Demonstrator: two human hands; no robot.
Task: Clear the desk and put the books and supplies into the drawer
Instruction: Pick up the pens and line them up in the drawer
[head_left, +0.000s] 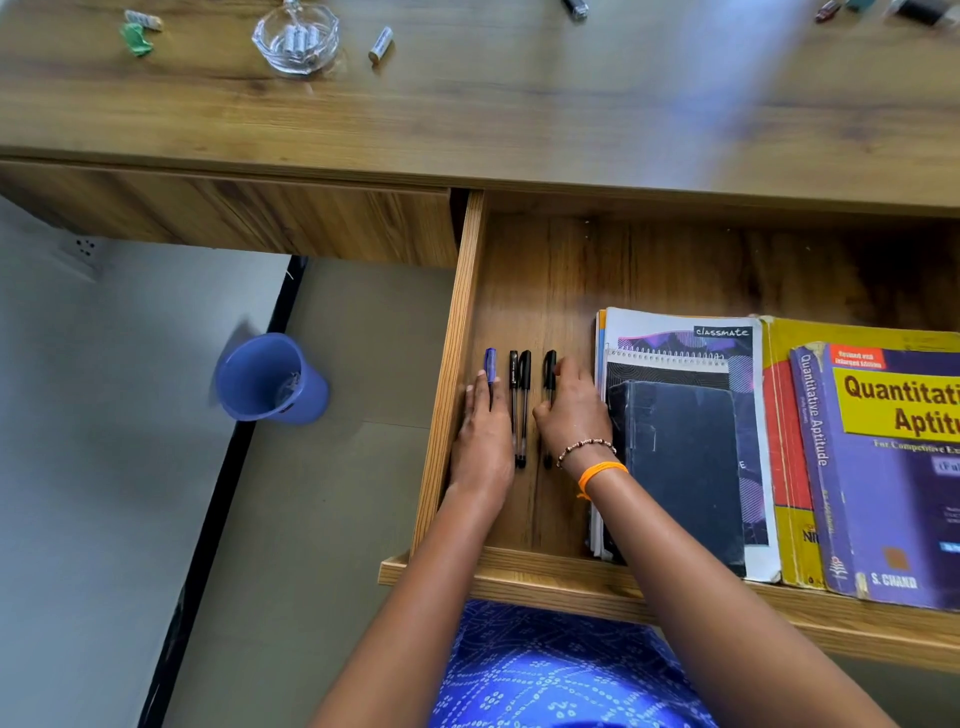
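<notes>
The open drawer (540, 270) already holds the task's books: a spiral notebook (680, 364) with a dark diary (675, 457) on top, and a yellow-and-purple aptitude textbook (883, 467) beside them at the right. Four pens lie side by side on the drawer floor at its left end: a blue-capped pen (490, 366), two black pens (519, 405) touching each other, and a fourth black pen (549, 371). Risk one: the pens are round and lie loose, so a sideways nudge from either hand, or a jolt when the drawer is closed, would likely roll them out of line or under the notebook edge. Risk two: supplies remain on the worktop (519, 119), including a glass dish (296, 39) containing batteries, a loose battery (381, 44) and small items at the far right edge, too blurred to identify; closing the drawer now would leave the task incomplete. The left hand (483, 441) lies flat, palm down, fingers (480, 395) straight and together, resting on the lower part of the blue-capped pen just beside the drawer's left wall. The right hand (574, 415) is loosely curled over the fourth black pen, its fingertips touching the barrel; whether it pinches the pen or only steadies it cannot be determined. A blue bin (270, 379) stands on the floor, well apart from the drawer.
</notes>
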